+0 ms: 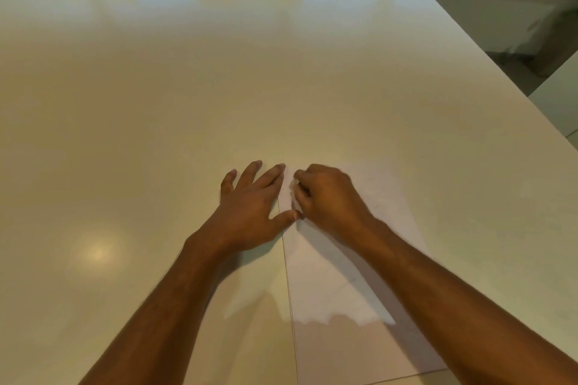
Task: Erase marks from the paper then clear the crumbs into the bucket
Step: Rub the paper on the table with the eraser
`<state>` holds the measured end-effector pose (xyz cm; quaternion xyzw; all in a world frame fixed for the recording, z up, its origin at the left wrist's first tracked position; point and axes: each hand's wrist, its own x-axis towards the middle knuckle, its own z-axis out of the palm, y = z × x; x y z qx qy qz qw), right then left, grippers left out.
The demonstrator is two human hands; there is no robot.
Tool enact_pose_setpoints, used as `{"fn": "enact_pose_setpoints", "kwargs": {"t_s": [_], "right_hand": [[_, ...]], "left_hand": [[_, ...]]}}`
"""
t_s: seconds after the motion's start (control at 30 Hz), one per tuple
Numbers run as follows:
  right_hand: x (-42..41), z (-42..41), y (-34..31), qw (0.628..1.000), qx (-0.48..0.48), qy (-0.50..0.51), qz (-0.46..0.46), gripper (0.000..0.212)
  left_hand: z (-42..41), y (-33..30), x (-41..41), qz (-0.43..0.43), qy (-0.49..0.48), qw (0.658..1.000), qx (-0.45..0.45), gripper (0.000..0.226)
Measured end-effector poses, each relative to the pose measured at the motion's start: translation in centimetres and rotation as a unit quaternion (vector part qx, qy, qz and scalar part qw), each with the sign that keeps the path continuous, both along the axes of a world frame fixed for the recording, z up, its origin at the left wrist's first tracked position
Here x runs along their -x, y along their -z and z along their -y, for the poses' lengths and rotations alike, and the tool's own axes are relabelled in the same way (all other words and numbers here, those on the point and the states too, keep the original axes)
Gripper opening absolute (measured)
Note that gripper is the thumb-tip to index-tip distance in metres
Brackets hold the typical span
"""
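Flat left hand (250, 206) pins smooth paper (350, 275); right hand (328, 197) fisted.

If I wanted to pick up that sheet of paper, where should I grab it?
Probably the paper's right edge, coming from the right: it lies flat, and the left hand presses its left edge while the right hand rubs near the top.

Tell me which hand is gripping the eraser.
The right hand: its fingers curl round a small white eraser on the paper. The left hand lies flat with straight fingers, holding the sheet's edge.
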<state>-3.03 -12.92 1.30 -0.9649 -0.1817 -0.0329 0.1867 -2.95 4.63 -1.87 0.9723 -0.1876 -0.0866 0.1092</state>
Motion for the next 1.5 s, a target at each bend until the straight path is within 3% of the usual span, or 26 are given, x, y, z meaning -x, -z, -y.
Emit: {"fn": "enact_pose_setpoints", "kwargs": {"t_s": [0.13, 0.27, 0.43, 0.57, 0.73, 0.87, 1.03, 1.17, 1.2, 1.3, 1.37, 1.5], "right_hand": [[-2.6, 1.9, 0.2, 0.991, 0.027, 0.125, 0.032, 0.022], [0.8, -1.0, 0.1, 1.000, -0.008, -0.023, -0.003, 0.019], [-2.0, 2.4, 0.0, 0.991, 0.026, 0.129, 0.028, 0.021], [2.1, -0.4, -0.1, 1.000, 0.019, -0.011, -0.004, 0.015], [-1.3, 3.9, 0.0, 0.987, 0.046, 0.151, 0.030, 0.022], [2.7, 0.5, -0.3, 1.000, 0.004, -0.017, -0.012, 0.019], [-0.7, 4.6, -0.2, 0.985, 0.048, 0.162, 0.035, 0.022], [3.1, 0.6, -0.2, 1.000, 0.008, -0.016, -0.002, 0.017], [2.9, 0.9, -0.3, 1.000, 0.011, -0.017, -0.006, 0.018], [-0.6, 4.6, -0.1, 0.989, 0.048, 0.140, 0.027, 0.021], [-0.8, 4.7, -0.2, 0.981, 0.058, 0.177, 0.044, 0.020], [1.9, 0.9, -0.1, 1.000, 0.012, -0.001, -0.004, 0.019]], "left_hand": [[-0.1, 0.2, 0.0, 0.010, 0.000, 1.000, 0.005, 0.085], [-0.1, 0.2, -0.1, 0.008, 0.001, 1.000, 0.002, 0.091], [-0.2, 0.2, 0.0, 0.014, -0.001, 1.000, 0.006, 0.085], [-0.1, 0.3, -0.1, 0.007, 0.000, 1.000, 0.000, 0.093], [-0.1, 0.2, 0.0, 0.015, -0.001, 1.000, 0.000, 0.093], [-0.1, 0.2, 0.0, 0.010, 0.000, 1.000, 0.000, 0.097], [0.0, 0.1, 0.1, 0.017, -0.001, 1.000, -0.001, 0.089], [0.0, 0.1, 0.0, 0.009, 0.001, 1.000, -0.008, 0.099], [0.0, 0.1, 0.0, 0.010, 0.000, 1.000, -0.009, 0.100], [-0.1, 0.2, 0.1, 0.018, 0.000, 1.000, -0.001, 0.096], [-0.1, 0.2, 0.1, 0.019, 0.000, 1.000, 0.002, 0.096], [0.0, 0.2, -0.1, 0.011, -0.001, 1.000, 0.000, 0.098]]}}
